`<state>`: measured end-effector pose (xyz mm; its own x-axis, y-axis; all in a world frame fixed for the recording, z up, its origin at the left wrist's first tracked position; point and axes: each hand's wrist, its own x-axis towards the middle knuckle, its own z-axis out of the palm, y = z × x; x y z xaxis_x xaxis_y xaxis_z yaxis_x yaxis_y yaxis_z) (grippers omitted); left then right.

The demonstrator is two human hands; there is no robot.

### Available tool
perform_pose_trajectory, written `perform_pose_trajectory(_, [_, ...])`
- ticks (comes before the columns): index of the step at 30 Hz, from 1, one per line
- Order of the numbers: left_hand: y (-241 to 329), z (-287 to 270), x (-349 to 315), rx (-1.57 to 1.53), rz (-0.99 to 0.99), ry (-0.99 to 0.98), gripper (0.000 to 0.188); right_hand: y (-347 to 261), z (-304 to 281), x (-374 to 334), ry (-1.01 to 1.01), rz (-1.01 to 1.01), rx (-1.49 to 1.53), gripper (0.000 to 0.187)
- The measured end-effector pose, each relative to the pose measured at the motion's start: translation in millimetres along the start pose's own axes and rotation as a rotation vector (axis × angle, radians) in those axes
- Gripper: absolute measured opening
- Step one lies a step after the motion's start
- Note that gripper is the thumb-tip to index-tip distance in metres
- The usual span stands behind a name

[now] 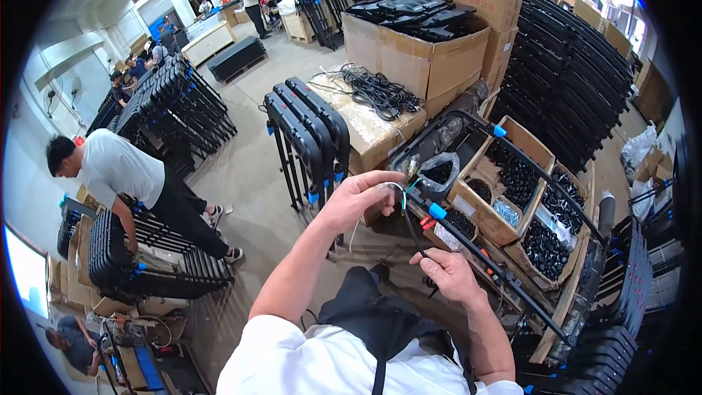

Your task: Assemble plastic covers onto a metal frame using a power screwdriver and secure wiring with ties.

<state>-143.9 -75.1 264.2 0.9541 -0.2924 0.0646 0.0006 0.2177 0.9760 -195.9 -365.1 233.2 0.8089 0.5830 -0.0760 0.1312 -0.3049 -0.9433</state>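
Note:
In front of my body, a black cable point(412, 228) runs between my two hands. Thin white and green wires point(404, 196) come out of its upper end. My left hand point(358, 201) is closed with thumb and forefinger at these wires, and a pale strand hangs down below its palm. Lower and to the right, my right hand point(450, 274) is closed around the black cable, whose tail drops beneath the fist. A black tubular frame point(515, 153) with blue clips lies just beyond the hands, over parts boxes.
Wooden bins point(504, 208) hold small black and silvery parts at right. Bundled black cables point(373, 91) lie on a carton at centre. Black folded frames point(307, 124) stand left of it. A co-worker in a pale shirt point(124, 164) bends over more frames at left.

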Motion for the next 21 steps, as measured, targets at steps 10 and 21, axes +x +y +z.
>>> perform_pose_trajectory(10, [-26, -21, -16, -0.036, -0.133, -0.155, 0.038, 21, -9, -2, -0.373, -0.026, 0.017, 0.036])
perform_pose_trajectory(21, [-81, -9, 0, -0.078, -0.310, 0.042, 0.024, 121, 32, -13, -0.248, 0.353, 1.009, 0.036])
